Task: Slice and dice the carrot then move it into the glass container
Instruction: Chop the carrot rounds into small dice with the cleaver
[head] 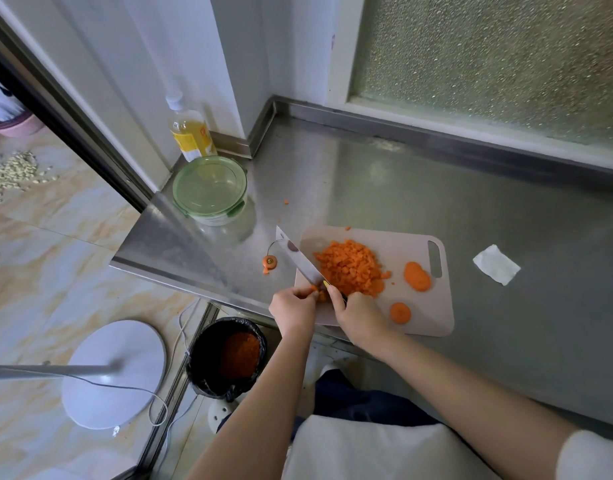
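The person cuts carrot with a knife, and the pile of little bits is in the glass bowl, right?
No. The person cuts carrot with a knife, but the pile of little bits is on the cutting board; the head view shows the glass bowl lidded.

Dressed in a white short-sleeved top, with one white sleeve showing on the right arm. Bare along both forearms down to the left hand and right hand. Clad below in dark navy trousers and a white shoe with round holes.
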Demonstrator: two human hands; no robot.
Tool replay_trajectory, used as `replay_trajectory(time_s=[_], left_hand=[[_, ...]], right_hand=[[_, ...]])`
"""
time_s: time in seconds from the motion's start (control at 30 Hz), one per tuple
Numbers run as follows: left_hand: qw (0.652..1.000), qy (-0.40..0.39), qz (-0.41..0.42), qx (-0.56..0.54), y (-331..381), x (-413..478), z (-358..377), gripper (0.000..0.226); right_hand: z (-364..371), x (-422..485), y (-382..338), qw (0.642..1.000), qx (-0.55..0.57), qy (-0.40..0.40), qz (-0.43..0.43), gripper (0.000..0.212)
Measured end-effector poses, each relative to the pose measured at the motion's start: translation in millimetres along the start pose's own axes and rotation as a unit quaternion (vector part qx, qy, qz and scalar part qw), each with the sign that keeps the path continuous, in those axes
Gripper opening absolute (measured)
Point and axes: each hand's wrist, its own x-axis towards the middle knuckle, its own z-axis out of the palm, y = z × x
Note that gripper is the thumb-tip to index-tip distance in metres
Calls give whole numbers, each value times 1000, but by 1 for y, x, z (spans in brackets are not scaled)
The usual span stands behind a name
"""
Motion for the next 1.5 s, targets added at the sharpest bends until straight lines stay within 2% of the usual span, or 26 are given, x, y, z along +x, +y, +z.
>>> replay_trajectory(time_s=[0.17,0.37,0.53,0.6,0.8,1.0,1.5], left_hand=[[1000,7,7,-10,0,-2,0,11],[1000,18,4,-20,-3,-2,0,13],[999,21,6,-29,-7,-4,1,12],[999,18,-4,-29,-6,-4,0,6],[1000,4,-11,-15,0,-3,-2,7],[1000,4,-7,-14,-2,-1,-2,8],[1000,3,-10,-10,-2,0,0,9]], right_hand=[[-1,7,4,1000,27,-13,7,67],[-9,7,9,992,89,-77,39,54],[-7,11,10,996,67,-49,19,66],[-7,12,11,996,66,-52,17,66],[-14,4,13,993,115,-30,-5,67],[-11,-4,15,995,94,-46,5,64],[-4,4,7,999,39,-29,7,65]])
